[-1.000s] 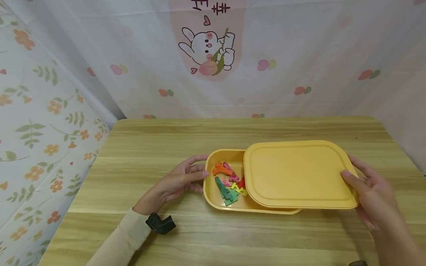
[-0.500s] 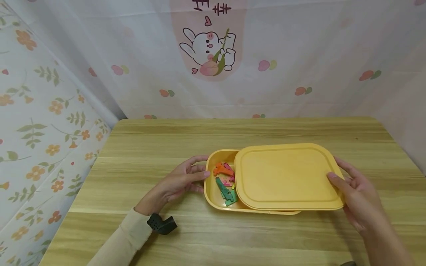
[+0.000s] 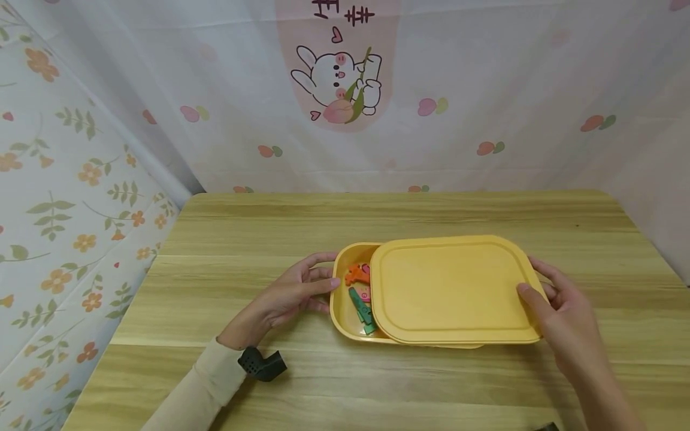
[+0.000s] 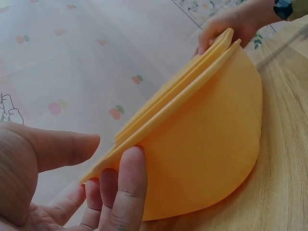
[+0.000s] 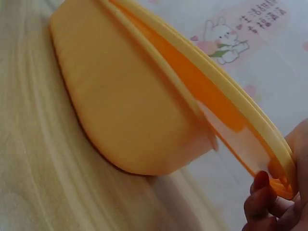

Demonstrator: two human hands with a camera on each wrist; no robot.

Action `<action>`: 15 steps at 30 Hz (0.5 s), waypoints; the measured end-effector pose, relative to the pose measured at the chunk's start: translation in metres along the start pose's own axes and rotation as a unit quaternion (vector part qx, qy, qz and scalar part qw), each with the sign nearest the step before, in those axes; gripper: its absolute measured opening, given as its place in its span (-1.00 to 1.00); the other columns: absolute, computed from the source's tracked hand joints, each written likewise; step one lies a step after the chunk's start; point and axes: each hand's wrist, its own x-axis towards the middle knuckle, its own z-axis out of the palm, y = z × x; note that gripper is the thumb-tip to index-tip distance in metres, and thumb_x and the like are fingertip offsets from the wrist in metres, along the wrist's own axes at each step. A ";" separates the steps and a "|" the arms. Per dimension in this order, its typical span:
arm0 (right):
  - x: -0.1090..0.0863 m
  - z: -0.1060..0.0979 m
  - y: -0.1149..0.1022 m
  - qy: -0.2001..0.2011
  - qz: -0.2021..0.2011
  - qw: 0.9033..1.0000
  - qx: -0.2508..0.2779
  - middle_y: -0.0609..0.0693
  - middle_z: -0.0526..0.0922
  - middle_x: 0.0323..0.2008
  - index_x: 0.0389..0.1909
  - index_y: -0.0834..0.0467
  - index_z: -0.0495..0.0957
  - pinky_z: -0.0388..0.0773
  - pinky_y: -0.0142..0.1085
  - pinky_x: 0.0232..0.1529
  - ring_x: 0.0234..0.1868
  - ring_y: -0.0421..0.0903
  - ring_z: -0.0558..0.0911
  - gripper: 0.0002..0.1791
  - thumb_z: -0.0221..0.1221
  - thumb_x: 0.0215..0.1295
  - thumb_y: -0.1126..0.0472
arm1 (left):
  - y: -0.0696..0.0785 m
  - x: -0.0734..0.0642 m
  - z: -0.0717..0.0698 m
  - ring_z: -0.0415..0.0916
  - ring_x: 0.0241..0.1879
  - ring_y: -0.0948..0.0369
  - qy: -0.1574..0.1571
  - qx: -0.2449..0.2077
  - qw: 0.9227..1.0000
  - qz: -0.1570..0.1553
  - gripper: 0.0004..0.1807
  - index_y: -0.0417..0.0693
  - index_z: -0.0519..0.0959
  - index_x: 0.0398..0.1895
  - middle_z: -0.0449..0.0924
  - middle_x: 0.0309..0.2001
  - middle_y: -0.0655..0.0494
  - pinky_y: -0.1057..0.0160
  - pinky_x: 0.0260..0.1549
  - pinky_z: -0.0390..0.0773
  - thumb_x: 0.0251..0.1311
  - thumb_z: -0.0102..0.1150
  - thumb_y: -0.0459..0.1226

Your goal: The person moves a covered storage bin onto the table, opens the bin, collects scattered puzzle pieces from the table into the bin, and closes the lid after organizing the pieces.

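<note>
A yellow plastic box (image 3: 341,320) sits on the table with its left end uncovered. At that end my left hand (image 3: 288,291) holds the rim, thumb over the edge and fingers (image 4: 132,175) against the outer wall. My right hand (image 3: 566,320) grips the right end of the yellow lid (image 3: 455,288), thumb on top and fingers beneath. The lid lies over most of the box, shifted to the right and jutting past it. The right wrist view shows a gap between lid and box wall (image 5: 130,91). Inside are an orange piece (image 3: 357,274), a green piece (image 3: 362,305) and a pink piece (image 3: 365,293).
The wooden table (image 3: 259,227) extends around the box. Behind it hangs a white curtain (image 3: 458,72) with a rabbit print, and a floral cloth (image 3: 81,209) hangs at the left. A black wrist device (image 3: 262,363) is on the left sleeve.
My right hand has slid the lid leftward over the box, covering more of the colored pieces, including the yellow and red ones. My left hand has stayed at the box's left end.
</note>
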 end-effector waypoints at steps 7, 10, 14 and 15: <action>0.000 0.013 0.000 0.018 -0.031 0.984 -0.177 -0.39 0.75 -0.41 0.52 0.08 0.22 0.67 -0.31 -0.57 -0.50 -0.21 0.75 -0.38 0.10 0.51 0.09 | -0.001 -0.002 -0.002 0.70 -0.21 0.17 -0.001 -0.002 1.000 0.005 -0.31 0.02 0.17 0.50 0.54 0.00 0.03 0.27 -0.35 0.75 0.37 0.20 -0.29; 0.000 0.019 0.001 0.022 -0.040 0.971 -0.233 -0.41 0.75 -0.43 0.52 0.11 0.22 0.64 -0.32 -0.59 -0.52 -0.23 0.74 -0.36 0.10 0.51 0.04 | -0.001 -0.003 -0.002 0.69 -0.20 0.17 -0.002 -0.003 1.000 0.007 -0.31 0.03 0.17 0.50 0.54 0.00 0.03 0.27 -0.35 0.75 0.37 0.21 -0.29; -0.002 0.025 0.003 0.018 -0.047 0.963 -0.266 -0.22 0.80 -0.45 0.52 0.13 0.23 0.61 -0.33 -0.62 -0.55 -0.24 0.73 -0.35 0.10 0.51 0.02 | 0.000 -0.003 -0.001 0.68 -0.17 0.17 0.000 -0.001 1.000 0.008 -0.30 0.03 0.18 0.50 0.54 -0.01 0.05 0.28 -0.34 0.75 0.36 0.22 -0.27; -0.002 0.027 0.003 0.017 -0.048 0.962 -0.270 -0.17 0.81 -0.45 0.51 0.12 0.23 0.59 -0.33 -0.63 -0.56 -0.23 0.73 -0.36 0.10 0.51 0.02 | 0.000 -0.003 -0.001 0.67 -0.16 0.17 0.001 0.001 1.000 0.008 -0.31 0.03 0.18 0.49 0.54 -0.02 0.07 0.28 -0.34 0.75 0.35 0.23 -0.27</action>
